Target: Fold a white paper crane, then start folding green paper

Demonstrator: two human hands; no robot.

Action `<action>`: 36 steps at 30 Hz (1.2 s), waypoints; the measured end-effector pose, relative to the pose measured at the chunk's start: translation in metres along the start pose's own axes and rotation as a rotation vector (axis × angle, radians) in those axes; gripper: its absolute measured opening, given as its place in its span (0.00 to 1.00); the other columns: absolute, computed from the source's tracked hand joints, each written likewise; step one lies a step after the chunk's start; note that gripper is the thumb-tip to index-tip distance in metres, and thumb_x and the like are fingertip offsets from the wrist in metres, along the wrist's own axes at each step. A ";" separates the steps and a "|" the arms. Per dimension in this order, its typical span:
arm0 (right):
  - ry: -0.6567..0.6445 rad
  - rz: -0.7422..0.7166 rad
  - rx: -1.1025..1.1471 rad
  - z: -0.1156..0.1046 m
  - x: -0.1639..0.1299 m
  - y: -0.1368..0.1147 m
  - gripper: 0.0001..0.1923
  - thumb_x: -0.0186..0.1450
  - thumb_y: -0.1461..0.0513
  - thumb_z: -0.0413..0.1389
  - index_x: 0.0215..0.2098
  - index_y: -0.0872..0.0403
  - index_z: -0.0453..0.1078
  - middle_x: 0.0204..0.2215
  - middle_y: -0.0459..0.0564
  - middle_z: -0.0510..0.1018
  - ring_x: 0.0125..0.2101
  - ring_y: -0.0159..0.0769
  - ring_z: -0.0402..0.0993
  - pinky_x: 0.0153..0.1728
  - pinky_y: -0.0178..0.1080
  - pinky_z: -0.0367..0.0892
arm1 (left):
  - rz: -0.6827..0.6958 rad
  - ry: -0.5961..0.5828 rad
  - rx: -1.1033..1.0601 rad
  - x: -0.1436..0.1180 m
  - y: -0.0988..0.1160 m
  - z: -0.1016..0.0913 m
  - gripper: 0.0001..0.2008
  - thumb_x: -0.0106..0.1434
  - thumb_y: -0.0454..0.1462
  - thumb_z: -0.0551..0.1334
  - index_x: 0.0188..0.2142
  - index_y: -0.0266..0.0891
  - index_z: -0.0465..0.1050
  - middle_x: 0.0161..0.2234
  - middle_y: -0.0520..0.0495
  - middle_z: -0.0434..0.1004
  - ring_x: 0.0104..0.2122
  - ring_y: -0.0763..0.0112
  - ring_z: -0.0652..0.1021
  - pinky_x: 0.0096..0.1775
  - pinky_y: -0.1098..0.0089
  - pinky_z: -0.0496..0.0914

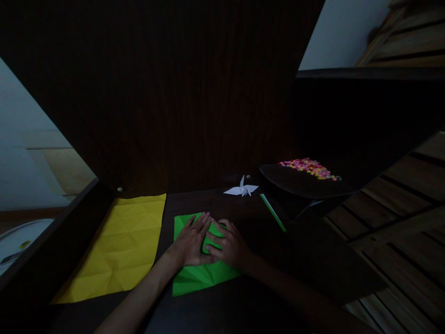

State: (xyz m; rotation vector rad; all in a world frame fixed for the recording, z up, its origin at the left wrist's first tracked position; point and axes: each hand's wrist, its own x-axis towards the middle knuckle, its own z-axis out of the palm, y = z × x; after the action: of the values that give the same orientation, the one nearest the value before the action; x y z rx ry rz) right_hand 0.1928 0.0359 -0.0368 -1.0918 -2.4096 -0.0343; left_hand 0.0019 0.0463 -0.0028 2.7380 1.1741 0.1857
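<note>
**Both palms flat on a green sheet**

Pressed down side by side, the left hand (192,241) and the right hand (227,245) lie on a sheet of green paper (198,273), which sits on the dark wooden desk (208,311) straight in front of the person. Neither hand pinches or lifts anything: the left has its fingers stretched out and spread flat on the sheet, pointing away from the body, and the right has its fingers bent a little, their tips meeting the left hand's fingers near the middle of the paper. The sheet shows creases, and its near part juts out past the wrists toward the person.

Just to the left of the green sheet, apart from it by a narrow strip of desk, lies a larger yellow paper (118,250), opened flat and marked with many fold lines. Farther back on the desk, beyond the right hand, stands a small white paper crane (242,189). To its right, a dark tray (302,183) carries a heap of tiny coloured pieces (309,168), pink, yellow and orange. A thin green strip (273,212) lies slantwise between the crane and the tray's near edge. The scene is dim, and finer detail in the shadows cannot be made out.
</note>
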 end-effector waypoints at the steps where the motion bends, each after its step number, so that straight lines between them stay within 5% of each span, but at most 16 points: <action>1: -0.001 0.003 0.002 0.000 0.000 0.000 0.16 0.62 0.51 0.59 0.46 0.47 0.76 0.58 0.53 0.67 0.50 0.50 0.62 0.47 0.52 0.63 | -0.002 0.003 0.000 0.000 0.000 0.000 0.53 0.51 0.61 0.60 0.66 0.31 0.47 0.66 0.28 0.48 0.66 0.47 0.51 0.62 0.50 0.48; 23: -0.021 0.019 0.031 -0.004 -0.006 0.005 0.18 0.64 0.53 0.58 0.52 0.43 0.73 0.59 0.50 0.67 0.54 0.53 0.60 0.51 0.54 0.62 | 0.016 0.027 -0.017 -0.005 -0.003 0.002 0.50 0.57 0.63 0.54 0.68 0.34 0.43 0.67 0.31 0.46 0.67 0.50 0.49 0.63 0.49 0.46; 31: -0.020 0.016 0.045 -0.011 -0.015 0.005 0.17 0.63 0.50 0.58 0.49 0.45 0.75 0.59 0.53 0.68 0.55 0.54 0.60 0.52 0.56 0.61 | -0.036 0.059 -0.018 -0.001 -0.006 0.009 0.28 0.73 0.47 0.42 0.67 0.36 0.49 0.67 0.39 0.49 0.67 0.59 0.50 0.63 0.52 0.49; 36: -0.010 0.005 0.041 -0.013 -0.015 0.005 0.21 0.63 0.50 0.59 0.54 0.43 0.71 0.58 0.54 0.69 0.55 0.54 0.60 0.52 0.57 0.61 | -0.040 0.065 -0.012 0.001 -0.010 0.012 0.25 0.73 0.44 0.43 0.66 0.38 0.51 0.67 0.40 0.51 0.66 0.60 0.52 0.63 0.51 0.52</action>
State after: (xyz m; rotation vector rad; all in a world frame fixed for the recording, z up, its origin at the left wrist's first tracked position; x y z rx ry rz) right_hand 0.2106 0.0255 -0.0327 -1.0825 -2.4059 0.0222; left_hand -0.0022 0.0523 -0.0163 2.7150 1.2385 0.2780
